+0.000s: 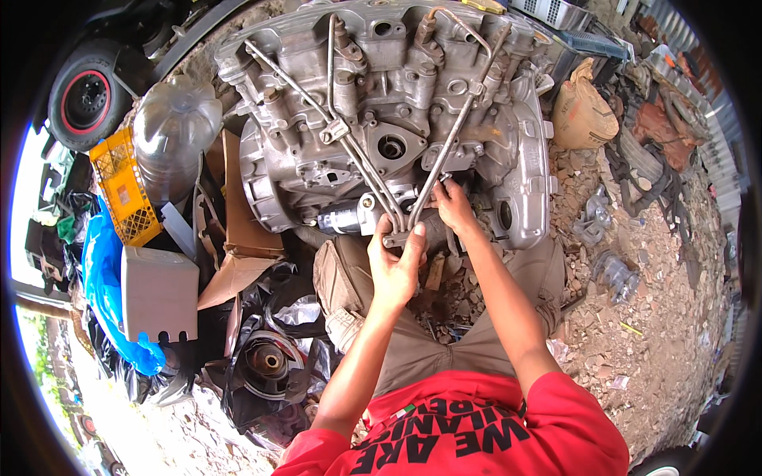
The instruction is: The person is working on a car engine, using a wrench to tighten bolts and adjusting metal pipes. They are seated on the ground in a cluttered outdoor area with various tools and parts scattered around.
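Note:
A large grey metal engine block [476,119] lies in front of my knees. Several thin bent metal pipes [361,163] run across it from the far edge and come together near its front side. My left hand [394,266] is closed around their gathered lower ends, thumb and fingers on opposite sides. Just to the right, my right hand [454,208] reaches in under the engine's front side beside the pipes. Its fingers are bent around a small part there, mostly hidden by the hand. A silver cylindrical part [340,221] sits left of the pipe ends.
To the left are a big clear plastic bottle [176,131], a yellow crate [125,189], an open cardboard box [248,230], a whitish box [159,293] and a wheel [83,99]. At right, a tied sack [583,115] and plastic bottles [615,276] lie on rubble-strewn ground [635,341].

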